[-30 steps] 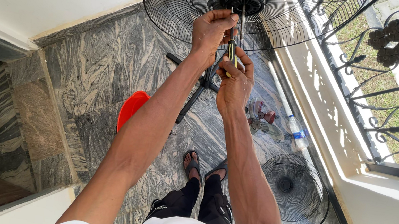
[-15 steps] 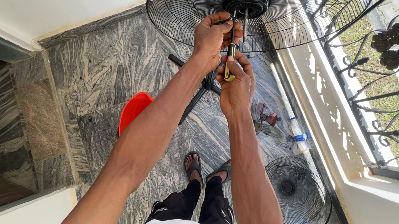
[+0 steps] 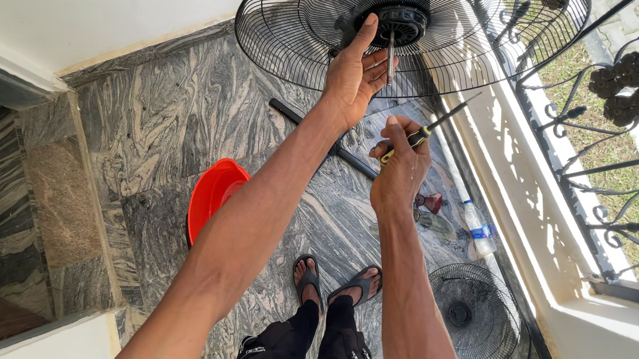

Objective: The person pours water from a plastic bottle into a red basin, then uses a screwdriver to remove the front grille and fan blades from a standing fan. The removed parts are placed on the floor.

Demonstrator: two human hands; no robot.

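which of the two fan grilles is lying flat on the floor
The smaller wire grille by the right wall, beside the feet. The larger rear grille stands raised, with the left hand at its hub.

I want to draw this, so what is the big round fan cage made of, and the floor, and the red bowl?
Fan guard: thin black wires, probably painted or coated metal. Floor: glossy grey swirls with veins, likely polished marble or a tile made to look like it. Red basin: smooth, bright and evenly coloured, most likely plastic.

Black wire metal fan guard, glossy; polished grey veined marble floor; shiny red plastic bowl; clear plastic bottle.
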